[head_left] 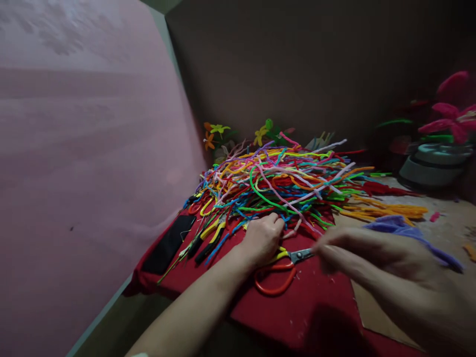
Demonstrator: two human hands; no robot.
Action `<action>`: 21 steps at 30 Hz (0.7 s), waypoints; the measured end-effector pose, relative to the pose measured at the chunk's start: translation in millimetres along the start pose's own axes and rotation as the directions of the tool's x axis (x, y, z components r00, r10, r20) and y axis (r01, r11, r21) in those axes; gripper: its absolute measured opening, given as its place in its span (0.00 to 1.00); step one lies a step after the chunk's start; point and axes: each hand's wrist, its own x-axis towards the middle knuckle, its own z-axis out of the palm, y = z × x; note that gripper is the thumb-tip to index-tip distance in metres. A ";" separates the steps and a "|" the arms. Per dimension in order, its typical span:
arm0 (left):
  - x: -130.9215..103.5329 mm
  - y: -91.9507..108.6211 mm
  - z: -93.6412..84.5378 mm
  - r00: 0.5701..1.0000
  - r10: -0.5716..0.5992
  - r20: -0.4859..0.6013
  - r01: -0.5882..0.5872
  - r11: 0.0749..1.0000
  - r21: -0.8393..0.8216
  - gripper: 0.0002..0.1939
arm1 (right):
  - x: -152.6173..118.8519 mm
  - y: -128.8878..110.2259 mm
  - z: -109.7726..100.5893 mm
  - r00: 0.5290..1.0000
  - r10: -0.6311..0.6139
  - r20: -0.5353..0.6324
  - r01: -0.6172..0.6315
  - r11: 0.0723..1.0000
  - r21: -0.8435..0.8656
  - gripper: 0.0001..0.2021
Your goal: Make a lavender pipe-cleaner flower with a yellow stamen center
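Note:
My left hand (262, 238) is curled closed at the front edge of a heap of many-coloured pipe cleaners (275, 183). Its fingers are turned away, so whatever they grip is hidden. Right beside it lies a pair of scissors (275, 285) with red and yellow handles, blades pointing right. My right hand (394, 272) hovers near the blade tips, slightly blurred, thumb and fingers pressed together. I cannot make out anything between them. Left of my left hand are pliers (212, 240) with yellow and black handles.
A black phone (169, 245) lies on the red cloth (316, 302) at the left. Orange pipe cleaners (394, 209), purple pieces (394, 225) and a cardboard sheet (383, 312) are at the right. Behind stand fuzzy flowers (219, 130) and a grey pot (433, 166). A pink wall (92, 173) bounds the left.

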 end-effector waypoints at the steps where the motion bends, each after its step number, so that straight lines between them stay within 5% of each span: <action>1: -0.1 -0.3 -0.7 1.000 0.010 -0.001 -0.010 1.000 -0.006 0.08 | 12.2 -3.3 11.1 0.999 -0.037 -0.032 0.036 0.999 -0.041 0.06; 7: 3.9 -0.7 2.7 1.000 0.004 -0.030 -0.006 0.998 -0.055 0.17 | 4.0 40.9 56.9 0.892 -0.361 0.274 0.450 0.775 -0.443 0.09; 13: 9.1 -4.2 9.3 0.999 0.035 -0.019 -0.037 0.991 -0.128 0.12 | -3.1 55.3 59.7 0.925 -0.272 0.264 0.370 0.801 -0.471 0.07; 21: 14.5 -10.8 20.0 0.998 0.049 -0.046 -0.053 0.995 -0.090 0.12 | 1.1 57.6 59.8 0.898 -0.280 0.340 0.425 0.756 -0.498 0.06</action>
